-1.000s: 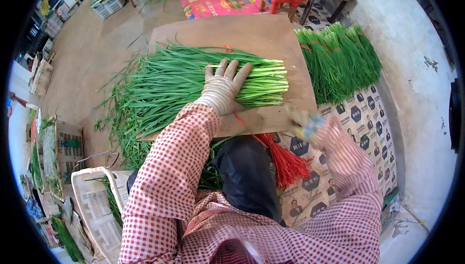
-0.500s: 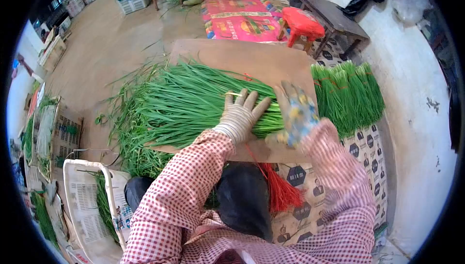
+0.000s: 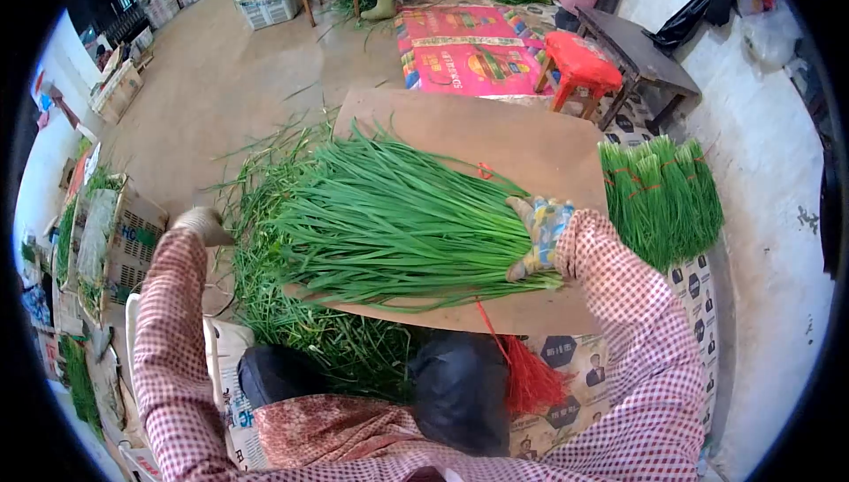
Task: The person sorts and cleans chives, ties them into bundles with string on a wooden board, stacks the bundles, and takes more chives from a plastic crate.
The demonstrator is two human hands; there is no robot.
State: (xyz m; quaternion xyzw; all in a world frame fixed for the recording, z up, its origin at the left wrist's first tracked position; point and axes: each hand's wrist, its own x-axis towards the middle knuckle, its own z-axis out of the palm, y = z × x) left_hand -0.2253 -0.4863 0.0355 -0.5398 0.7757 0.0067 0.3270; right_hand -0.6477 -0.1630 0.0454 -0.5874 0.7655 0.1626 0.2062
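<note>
A wide fanned bunch of garlic chives lies on the brown board in front of me. Its pale stem ends point right, where my right hand, in a blue and yellow patterned glove, is closed around them. My left hand, in a light glove, is out at the far left, off the board and above the floor near a crate. Its fingers are turned away from view. Loose trimmed leaves pile along the board's left side. A bit of red tie shows behind the bunch.
Tied bundles of chives stand right of the board. Red ties hang by my knee. Crates line the left. Beyond are a red-topped stool, a dark bench, a pink printed sheet and a person's boot.
My left hand has left the top of the chives and swung far left. My right hand has closed around the stem ends. The whole view has shifted slightly.
</note>
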